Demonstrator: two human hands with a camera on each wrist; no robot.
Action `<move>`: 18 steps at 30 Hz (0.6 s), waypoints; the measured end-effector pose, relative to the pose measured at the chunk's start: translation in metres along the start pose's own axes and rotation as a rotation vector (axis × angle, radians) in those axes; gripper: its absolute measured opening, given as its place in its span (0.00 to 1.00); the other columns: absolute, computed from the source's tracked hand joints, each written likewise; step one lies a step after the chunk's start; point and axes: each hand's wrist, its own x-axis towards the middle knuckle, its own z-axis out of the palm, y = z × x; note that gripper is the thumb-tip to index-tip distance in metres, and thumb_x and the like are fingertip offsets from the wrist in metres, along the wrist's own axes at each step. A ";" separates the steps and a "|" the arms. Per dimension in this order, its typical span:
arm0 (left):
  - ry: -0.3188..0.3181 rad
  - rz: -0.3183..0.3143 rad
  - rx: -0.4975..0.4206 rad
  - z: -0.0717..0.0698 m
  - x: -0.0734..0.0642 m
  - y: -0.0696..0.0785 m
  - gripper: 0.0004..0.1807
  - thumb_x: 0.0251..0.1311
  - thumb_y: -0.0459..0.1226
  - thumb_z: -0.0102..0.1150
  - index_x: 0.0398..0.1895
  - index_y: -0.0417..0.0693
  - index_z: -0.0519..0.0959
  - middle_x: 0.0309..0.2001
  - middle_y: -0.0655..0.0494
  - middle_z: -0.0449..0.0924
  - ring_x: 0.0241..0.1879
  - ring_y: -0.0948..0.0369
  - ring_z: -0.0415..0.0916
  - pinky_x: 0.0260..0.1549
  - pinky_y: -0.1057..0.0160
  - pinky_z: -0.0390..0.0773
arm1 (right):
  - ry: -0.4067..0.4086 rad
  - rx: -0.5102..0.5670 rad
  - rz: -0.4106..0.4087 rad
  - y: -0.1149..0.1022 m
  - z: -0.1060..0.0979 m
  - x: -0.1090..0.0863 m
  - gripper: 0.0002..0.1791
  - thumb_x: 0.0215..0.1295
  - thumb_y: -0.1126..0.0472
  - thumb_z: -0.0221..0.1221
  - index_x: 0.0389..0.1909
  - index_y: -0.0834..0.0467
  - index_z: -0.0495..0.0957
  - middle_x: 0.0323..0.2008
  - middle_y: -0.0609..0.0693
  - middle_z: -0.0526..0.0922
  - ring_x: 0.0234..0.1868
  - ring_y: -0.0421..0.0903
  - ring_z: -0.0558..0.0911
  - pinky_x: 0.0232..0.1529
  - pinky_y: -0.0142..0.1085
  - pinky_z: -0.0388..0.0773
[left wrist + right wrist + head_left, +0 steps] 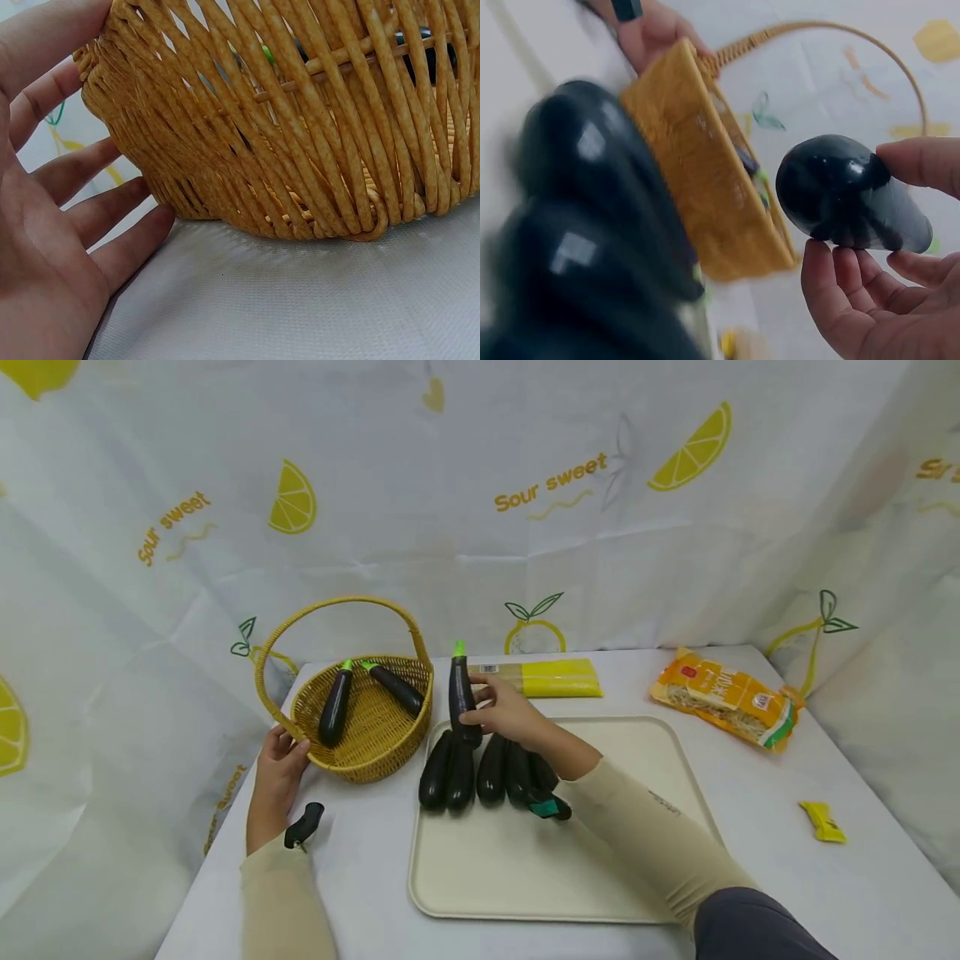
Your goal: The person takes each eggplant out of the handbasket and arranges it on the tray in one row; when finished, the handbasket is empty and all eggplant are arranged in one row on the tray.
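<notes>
My right hand point(506, 714) holds a dark eggplant point(461, 693) between thumb and fingers, its green stem end up, above the back left of a cream tray point(525, 877). In the right wrist view, its rounded end point(829, 187) faces the camera. Several more eggplants point(491, 768) lie side by side on the tray. To the left stands a wicker basket point(375, 764) with a tall handle and two eggplants point(336, 706) inside. My left hand point(281, 768) grips the basket's near left side by the handle's base; in the left wrist view, fingers point(90, 165) touch its outer wall.
Behind the tray lies a yellow packet point(558, 678). An orange food bag point(727, 697) sits at the back right, with a small yellow wrapped item point(822, 822) nearer. A white printed curtain point(465, 527) hangs behind the white table point(360, 877).
</notes>
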 end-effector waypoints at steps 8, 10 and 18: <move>-0.033 0.012 -0.015 -0.002 -0.001 0.000 0.23 0.64 0.24 0.56 0.58 0.53 0.67 0.60 0.53 0.65 0.56 0.60 0.67 0.48 0.69 0.74 | 0.124 -0.079 0.069 0.037 -0.059 -0.054 0.41 0.61 0.60 0.65 0.72 0.59 0.56 0.55 0.64 0.69 0.51 0.57 0.76 0.43 0.43 0.80; -0.035 0.008 -0.023 -0.002 -0.001 0.001 0.23 0.65 0.24 0.55 0.57 0.54 0.67 0.60 0.53 0.65 0.55 0.60 0.67 0.48 0.69 0.74 | 0.152 -0.072 0.099 0.046 -0.070 -0.066 0.41 0.61 0.61 0.65 0.72 0.59 0.56 0.55 0.65 0.68 0.51 0.58 0.75 0.43 0.43 0.80; -0.019 -0.005 -0.008 -0.002 -0.001 0.001 0.24 0.64 0.25 0.56 0.59 0.54 0.66 0.60 0.55 0.65 0.56 0.61 0.67 0.49 0.69 0.73 | 0.186 -0.098 0.204 0.084 -0.092 -0.099 0.42 0.61 0.60 0.65 0.72 0.62 0.55 0.55 0.66 0.68 0.47 0.55 0.77 0.42 0.43 0.80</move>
